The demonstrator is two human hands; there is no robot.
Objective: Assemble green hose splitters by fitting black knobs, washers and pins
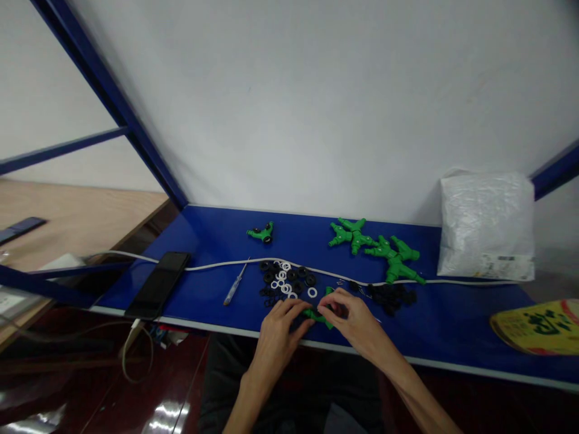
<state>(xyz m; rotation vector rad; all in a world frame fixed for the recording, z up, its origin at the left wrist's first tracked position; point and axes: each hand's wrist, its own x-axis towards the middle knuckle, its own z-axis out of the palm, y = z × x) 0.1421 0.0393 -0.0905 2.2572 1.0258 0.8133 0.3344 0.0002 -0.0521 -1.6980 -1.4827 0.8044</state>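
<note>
Near the front edge of the blue table, my left hand [279, 333] grips a green plastic Y-shaped hose connector [312, 314] between thumb and fingers. My right hand [351, 314] is closed in a pinch against the same connector; a small part in its fingertips, if any, is hidden. Just beyond the hands lie white ring washers [286, 289] and black round caps [292, 275]. Thin black rings [270, 295] sit left of them. Right of my right hand is a pile of small black parts [392, 296]. A few tiny screws [340, 282] lie nearby.
More green connectors [350, 234] lie at the back, and another with black fittings [261, 232] stands apart. A screwdriver [235, 283], a phone [158, 283] and a white cable [226, 263] are on the left. A wrapped white package [486, 223] and a yellow container [538, 328] occupy the right.
</note>
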